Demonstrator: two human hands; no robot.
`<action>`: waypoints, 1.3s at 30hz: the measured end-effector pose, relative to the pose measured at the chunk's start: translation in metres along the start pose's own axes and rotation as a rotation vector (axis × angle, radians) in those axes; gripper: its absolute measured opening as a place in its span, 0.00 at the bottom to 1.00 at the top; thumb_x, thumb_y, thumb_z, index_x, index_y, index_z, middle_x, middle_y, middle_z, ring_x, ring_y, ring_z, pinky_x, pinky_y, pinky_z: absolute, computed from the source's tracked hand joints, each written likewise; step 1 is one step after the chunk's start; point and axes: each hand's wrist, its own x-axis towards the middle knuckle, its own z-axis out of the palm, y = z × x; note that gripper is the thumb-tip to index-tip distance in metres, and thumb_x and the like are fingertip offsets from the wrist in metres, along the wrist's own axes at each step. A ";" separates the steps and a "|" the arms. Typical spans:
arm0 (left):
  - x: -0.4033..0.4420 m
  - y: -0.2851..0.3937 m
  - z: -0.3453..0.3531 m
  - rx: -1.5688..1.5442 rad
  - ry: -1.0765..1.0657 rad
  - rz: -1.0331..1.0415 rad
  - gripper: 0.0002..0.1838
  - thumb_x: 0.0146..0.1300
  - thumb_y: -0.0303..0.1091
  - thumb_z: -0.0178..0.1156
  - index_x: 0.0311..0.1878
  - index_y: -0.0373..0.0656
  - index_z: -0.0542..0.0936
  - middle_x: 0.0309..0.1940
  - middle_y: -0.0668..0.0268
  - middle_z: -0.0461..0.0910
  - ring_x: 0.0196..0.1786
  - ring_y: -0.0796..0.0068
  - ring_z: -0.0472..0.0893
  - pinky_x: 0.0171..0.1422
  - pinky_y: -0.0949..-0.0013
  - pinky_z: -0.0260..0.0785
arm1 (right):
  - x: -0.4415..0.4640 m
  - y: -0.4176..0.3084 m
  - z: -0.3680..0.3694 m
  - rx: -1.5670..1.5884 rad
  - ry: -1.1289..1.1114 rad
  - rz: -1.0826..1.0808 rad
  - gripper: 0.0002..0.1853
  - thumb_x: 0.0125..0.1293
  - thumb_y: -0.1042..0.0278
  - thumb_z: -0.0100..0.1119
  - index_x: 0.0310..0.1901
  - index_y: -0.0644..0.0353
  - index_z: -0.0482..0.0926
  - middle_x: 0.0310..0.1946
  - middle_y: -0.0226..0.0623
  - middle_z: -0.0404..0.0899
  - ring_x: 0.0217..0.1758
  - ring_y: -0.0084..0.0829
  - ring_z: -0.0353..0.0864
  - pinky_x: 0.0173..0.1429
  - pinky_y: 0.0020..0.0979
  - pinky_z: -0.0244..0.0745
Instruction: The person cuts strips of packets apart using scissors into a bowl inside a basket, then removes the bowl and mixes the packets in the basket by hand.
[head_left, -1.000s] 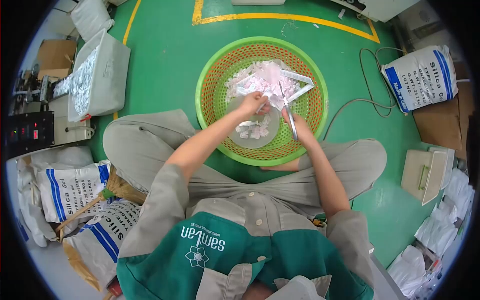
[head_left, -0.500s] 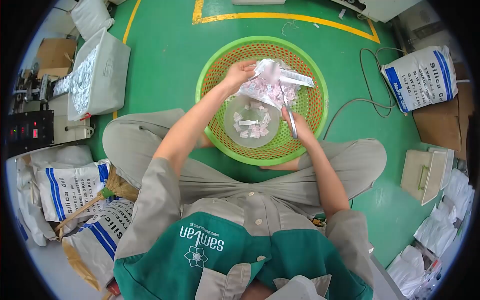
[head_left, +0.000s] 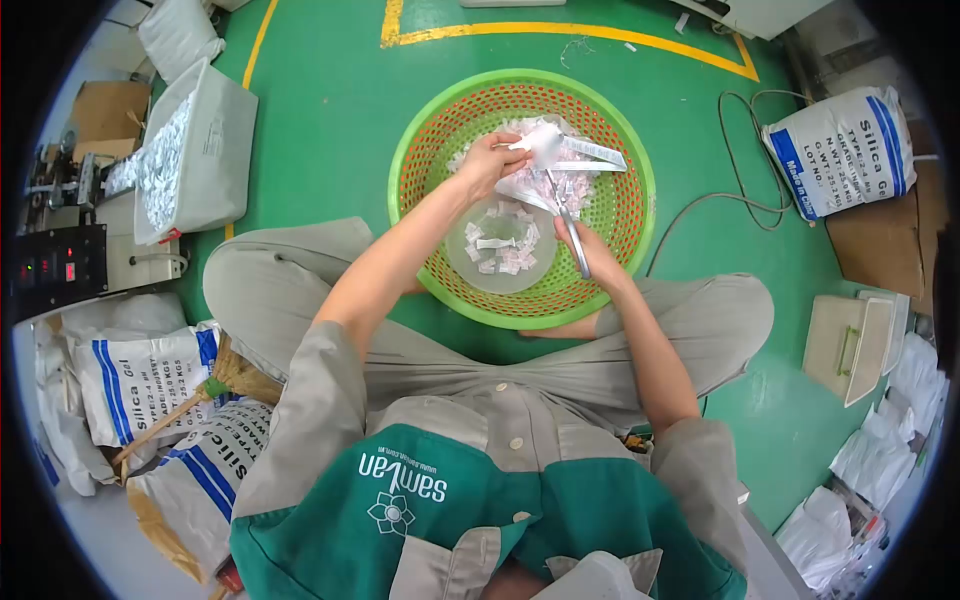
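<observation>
My left hand [head_left: 490, 164] pinches a crumpled white printed packet strip [head_left: 597, 153] over the far half of the green basket [head_left: 404, 185]. In my right hand [head_left: 594, 258] are metal scissors [head_left: 572, 238], fingers wrapped round the handles. Their blades point up and left, against the strip's lower part; whether the blades are apart is hard to see. A translucent bowl [head_left: 472, 268] sits in the near part of the basket, with small cut packets [head_left: 514, 262] inside. Behind it, a heap of pinkish white packets [head_left: 573, 188] lies on the basket's bottom, partly hidden by the strip.
The basket stands on the green floor between my crossed legs. At left is a white bin [head_left: 228, 150] full of small packets. Silica gel sacks [head_left: 150, 375] and a straw broom [head_left: 240, 372] lie nearer. On the right are another sack [head_left: 840, 155], a cable [head_left: 690, 207] and a plastic box [head_left: 842, 350].
My left hand has shifted slightly right and down, its fingers drawn in along the strip. The scissors have turned a little, with my right hand slightly left.
</observation>
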 end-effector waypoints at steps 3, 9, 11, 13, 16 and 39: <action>0.000 -0.007 0.001 -0.002 0.028 -0.048 0.15 0.65 0.23 0.54 0.54 0.32 0.69 0.49 0.55 0.75 0.50 0.63 0.81 0.54 0.71 0.78 | 0.005 0.003 0.001 -0.043 -0.015 -0.035 0.41 0.62 0.29 0.46 0.43 0.74 0.76 0.34 0.50 0.78 0.40 0.38 0.77 0.48 0.35 0.69; -0.004 -0.017 0.013 0.111 -0.018 -0.110 0.12 0.64 0.28 0.58 0.48 0.33 0.74 0.45 0.56 0.77 0.46 0.65 0.82 0.49 0.74 0.79 | 0.001 -0.005 0.001 -0.178 0.092 -0.073 0.40 0.60 0.30 0.49 0.40 0.73 0.78 0.32 0.55 0.79 0.37 0.45 0.80 0.44 0.39 0.71; -0.001 -0.018 0.014 0.167 -0.011 -0.062 0.15 0.63 0.31 0.61 0.49 0.33 0.74 0.45 0.56 0.77 0.46 0.64 0.82 0.47 0.72 0.78 | 0.012 0.004 -0.004 -0.219 0.066 0.030 0.40 0.59 0.30 0.50 0.36 0.72 0.80 0.28 0.55 0.79 0.34 0.46 0.80 0.42 0.41 0.72; 0.005 -0.026 0.012 0.352 0.081 0.071 0.18 0.61 0.34 0.64 0.49 0.32 0.74 0.46 0.54 0.78 0.46 0.63 0.81 0.46 0.69 0.77 | 0.015 0.009 -0.009 -0.238 0.104 0.048 0.38 0.59 0.30 0.51 0.31 0.71 0.79 0.22 0.49 0.77 0.29 0.42 0.78 0.37 0.40 0.71; 0.005 -0.037 0.009 0.772 0.285 0.400 0.22 0.53 0.40 0.68 0.46 0.35 0.76 0.42 0.51 0.79 0.47 0.58 0.80 0.50 0.60 0.72 | 0.017 0.015 -0.010 -0.267 0.258 -0.064 0.37 0.60 0.32 0.53 0.26 0.70 0.78 0.16 0.43 0.74 0.21 0.35 0.74 0.31 0.37 0.69; -0.012 -0.128 -0.062 0.658 -0.080 -0.036 0.07 0.63 0.36 0.60 0.39 0.43 0.80 0.33 0.69 0.80 0.37 0.79 0.79 0.42 0.69 0.72 | 0.014 0.022 -0.007 -0.352 0.122 0.044 0.44 0.54 0.25 0.52 0.39 0.73 0.78 0.39 0.62 0.77 0.44 0.53 0.78 0.49 0.43 0.72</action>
